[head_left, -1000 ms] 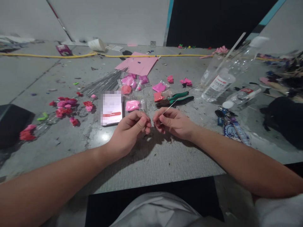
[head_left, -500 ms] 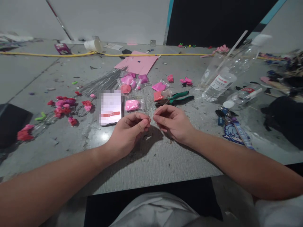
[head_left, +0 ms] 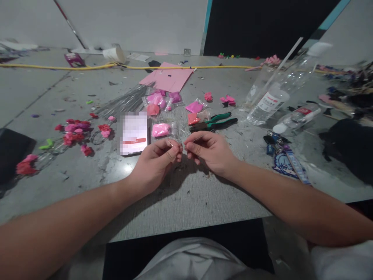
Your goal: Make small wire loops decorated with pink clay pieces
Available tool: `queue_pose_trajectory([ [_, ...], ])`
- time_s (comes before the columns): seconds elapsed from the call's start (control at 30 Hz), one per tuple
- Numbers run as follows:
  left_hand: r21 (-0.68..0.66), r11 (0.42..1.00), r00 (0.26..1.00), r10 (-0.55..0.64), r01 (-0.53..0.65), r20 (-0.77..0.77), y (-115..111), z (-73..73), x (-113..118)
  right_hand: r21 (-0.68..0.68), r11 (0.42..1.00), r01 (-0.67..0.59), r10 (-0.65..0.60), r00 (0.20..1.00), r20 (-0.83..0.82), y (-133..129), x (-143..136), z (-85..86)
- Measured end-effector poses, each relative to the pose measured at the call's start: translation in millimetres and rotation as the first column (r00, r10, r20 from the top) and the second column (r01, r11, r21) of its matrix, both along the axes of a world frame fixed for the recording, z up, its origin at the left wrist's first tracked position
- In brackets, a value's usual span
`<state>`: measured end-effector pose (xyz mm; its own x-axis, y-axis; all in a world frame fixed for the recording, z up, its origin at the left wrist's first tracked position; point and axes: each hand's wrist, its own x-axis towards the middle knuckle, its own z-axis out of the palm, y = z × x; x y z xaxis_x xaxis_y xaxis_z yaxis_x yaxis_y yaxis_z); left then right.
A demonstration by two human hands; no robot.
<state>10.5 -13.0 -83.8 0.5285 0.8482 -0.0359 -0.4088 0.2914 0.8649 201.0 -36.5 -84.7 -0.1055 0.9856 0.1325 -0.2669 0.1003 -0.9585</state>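
My left hand point(head_left: 159, 159) and my right hand point(head_left: 211, 153) meet fingertip to fingertip above the grey table point(head_left: 163, 217). Both are pinched on a thin wire point(head_left: 172, 144), which shows as a fine line at the left fingers; its full shape is too small to make out. Just beyond the right hand lie green-handled pliers point(head_left: 217, 121) and a packet of orange-red clay point(head_left: 194, 118). A packet of bright pink clay point(head_left: 161, 130) rests behind the left hand, beside a blurred phone point(head_left: 135, 134).
Red and pink clay flowers on wires point(head_left: 76, 130) lie at the left. A bundle of grey wires point(head_left: 125, 102) points toward a pink sheet point(head_left: 171, 77). Plastic bottles point(head_left: 269, 103) and a keychain point(head_left: 287, 161) are at the right. A yellow cable point(head_left: 204, 67) crosses the back.
Both hands have come slightly closer together at the fingertips. The whole view has shifted a little, so the table items appear slightly further left.
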Motion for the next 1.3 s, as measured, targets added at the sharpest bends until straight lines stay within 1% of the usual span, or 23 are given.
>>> queue_pose_trajectory([
  [0.07, 0.006, 0.999, 0.999, 0.038, -0.038, 0.016, 1, -0.3, 0, 0.002, 1.000, 0.001, -0.001, 1.000, 0.002, 0, -2, 0.4],
  [0.13, 0.013, 0.999, 0.998, 0.053, -0.053, 0.029, 1, -0.2, 1, -0.005, 1.000, -0.009, 0.009, 1.000, -0.013, -1, -3, 0.8],
  [0.33, -0.005, 1.000, 0.995, 0.024, -0.024, 0.101, 1, 2.0, 1, -0.057, 0.995, -0.078, 0.075, 0.996, -0.049, -4, -7, 4.7],
  [0.43, 0.009, 1.000, 0.997, 0.016, -0.017, 0.075, 0, 1.5, 0, -0.080, 0.989, -0.123, 0.120, 0.991, -0.051, -6, -7, 7.7],
  [0.53, 0.050, 0.998, 0.999, 0.021, -0.023, 0.044, -1, 1.4, -2, -0.078, 0.984, -0.160, 0.157, 0.987, -0.046, -8, -5, 8.3],
  [0.67, 0.088, 0.994, 0.998, 0.063, -0.063, 0.007, -3, 2.5, -2, -0.047, 0.993, -0.110, 0.108, 0.993, -0.049, -5, 0, 3.2],
  [0.73, 0.090, 0.993, 0.996, 0.083, -0.081, -0.017, -3, 3.0, -2, -0.033, 0.996, -0.079, 0.078, 0.996, -0.041, -3, 3, 0.7],
  [0.8, 0.082, 0.992, 0.995, 0.093, -0.091, -0.027, -3, 3.4, -1, -0.026, 0.997, -0.078, 0.077, 0.997, -0.019, -1, 5, 0.4],
  [0.93, 0.064, 0.995, 0.997, 0.079, -0.078, -0.021, -4, 5.1, -2, -0.018, 0.989, -0.148, 0.149, 0.989, 0.014, 0, 8, 5.3],
  [1.03, 0.080, 0.994, 0.997, 0.076, -0.074, -0.031, -5, 6.8, -3, -0.029, 0.982, -0.185, 0.186, 0.983, 0.009, -1, 9, 7.0],
  [1.1, 0.097, 0.992, 0.996, 0.089, -0.086, -0.025, -5, 7.0, -3, -0.035, 0.984, -0.174, 0.173, 0.985, -0.010, 0, 9, 5.3],
  [1.3, 0.083, 0.993, 0.996, 0.084, -0.085, 0.021, -5, 3.1, -2, -0.015, 0.998, -0.055, 0.053, 0.995, -0.087, 3, 7, -3.5],
])
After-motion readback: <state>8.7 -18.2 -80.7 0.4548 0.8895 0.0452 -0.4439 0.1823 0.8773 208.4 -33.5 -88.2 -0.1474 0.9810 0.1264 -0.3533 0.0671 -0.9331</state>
